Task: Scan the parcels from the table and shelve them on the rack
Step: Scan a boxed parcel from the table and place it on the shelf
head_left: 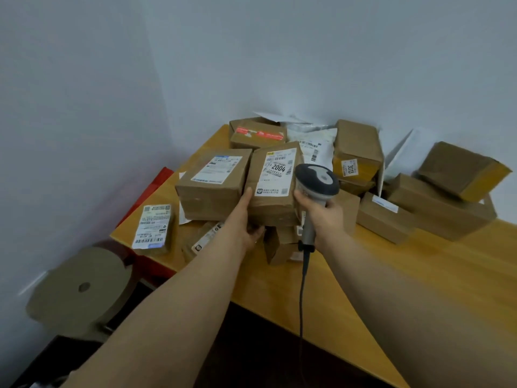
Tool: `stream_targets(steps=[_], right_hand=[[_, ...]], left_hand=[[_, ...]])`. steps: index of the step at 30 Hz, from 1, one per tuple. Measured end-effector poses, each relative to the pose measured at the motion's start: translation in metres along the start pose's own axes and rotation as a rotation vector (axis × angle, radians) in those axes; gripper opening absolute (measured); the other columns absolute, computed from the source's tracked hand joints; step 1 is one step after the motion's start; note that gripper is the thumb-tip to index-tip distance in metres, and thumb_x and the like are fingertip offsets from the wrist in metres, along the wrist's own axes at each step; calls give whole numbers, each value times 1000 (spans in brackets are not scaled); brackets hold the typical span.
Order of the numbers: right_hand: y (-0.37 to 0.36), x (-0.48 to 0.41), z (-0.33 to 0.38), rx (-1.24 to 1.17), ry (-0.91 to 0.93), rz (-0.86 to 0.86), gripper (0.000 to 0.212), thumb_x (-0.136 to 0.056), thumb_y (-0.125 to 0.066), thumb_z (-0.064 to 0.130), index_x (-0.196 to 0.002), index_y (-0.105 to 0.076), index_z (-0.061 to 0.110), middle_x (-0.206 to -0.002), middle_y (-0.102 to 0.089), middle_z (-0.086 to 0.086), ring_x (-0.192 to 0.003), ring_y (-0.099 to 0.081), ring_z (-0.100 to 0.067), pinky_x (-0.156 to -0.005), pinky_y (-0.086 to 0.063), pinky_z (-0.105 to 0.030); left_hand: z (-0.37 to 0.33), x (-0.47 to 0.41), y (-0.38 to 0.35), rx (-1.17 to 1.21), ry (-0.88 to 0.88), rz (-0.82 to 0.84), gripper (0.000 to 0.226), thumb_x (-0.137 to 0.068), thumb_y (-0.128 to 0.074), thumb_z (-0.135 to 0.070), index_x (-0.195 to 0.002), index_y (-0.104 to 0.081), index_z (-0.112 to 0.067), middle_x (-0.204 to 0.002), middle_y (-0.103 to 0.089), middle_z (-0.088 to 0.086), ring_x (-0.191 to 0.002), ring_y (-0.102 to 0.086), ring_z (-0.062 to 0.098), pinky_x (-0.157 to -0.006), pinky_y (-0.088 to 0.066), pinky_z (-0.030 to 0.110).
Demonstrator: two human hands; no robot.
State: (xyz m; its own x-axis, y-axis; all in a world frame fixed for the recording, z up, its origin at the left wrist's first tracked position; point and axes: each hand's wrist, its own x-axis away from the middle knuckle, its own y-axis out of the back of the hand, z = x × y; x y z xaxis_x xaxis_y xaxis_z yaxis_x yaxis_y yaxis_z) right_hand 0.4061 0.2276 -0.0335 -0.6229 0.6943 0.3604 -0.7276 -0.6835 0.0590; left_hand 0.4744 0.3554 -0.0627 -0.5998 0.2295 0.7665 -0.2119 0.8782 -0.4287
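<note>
Over the far left corner of the wooden table (405,289), a parcel heap (436,208) spreads along the far edge. Held parcel (275,189) (label reads 2004) tilts up at the heap's front. Left hand (246,219) cups its left side and underside; cannot tell if it clears the boxes below. Right hand (321,211) wraps the scanner (317,180) handle, head just beside the label's right edge. No rack in view.

Risks, my guess:
- the one-hand hold slips
- pulling this box shifts its neighbours
- the cable (303,289) trailing over the near edge snags
- a neighbouring label gets read instead

Count: one table, roughly twelve brown cartons (212,189) (overlaps hide some), at least two white mailer bags (310,144), one scanner, two hands.
</note>
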Motion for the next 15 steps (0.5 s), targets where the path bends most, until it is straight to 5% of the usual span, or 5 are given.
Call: stream_targets(steps=[4,9,15], right_hand=[[22,-5,-4,-44,-35,-71,44,-72,-83,32,-107,-59,20,-115,-65,-4,-110,-58,-26,-100,-47,-49],[55,-1,6,-107,-40,-55,50,-73,-82,32,-114,-59,16,-110,-64,-2,-102,-58,-22,-89,-47,-40],[103,14,24,-167,28,-6,31,-74,-82,30,-93,-59,24,-95,-66,5,-93,-65,-21,-87,-53,-40]], left_hand=[[1,-4,-12,-13,44,-5,67,-63,-87,-35,-113,-47,-17,-100,-60,10,-90,-57,26,-65,-50,36],[9,20,-30,-1,101,159,53,-65,-85,-20,-105,-51,-14,-111,-58,16,-100,-58,34,-79,-55,44],[34,72,-48,-202,-14,357,48,-69,-72,0,-113,-57,-12,-113,-62,14,-106,-59,32,-90,-53,45]])
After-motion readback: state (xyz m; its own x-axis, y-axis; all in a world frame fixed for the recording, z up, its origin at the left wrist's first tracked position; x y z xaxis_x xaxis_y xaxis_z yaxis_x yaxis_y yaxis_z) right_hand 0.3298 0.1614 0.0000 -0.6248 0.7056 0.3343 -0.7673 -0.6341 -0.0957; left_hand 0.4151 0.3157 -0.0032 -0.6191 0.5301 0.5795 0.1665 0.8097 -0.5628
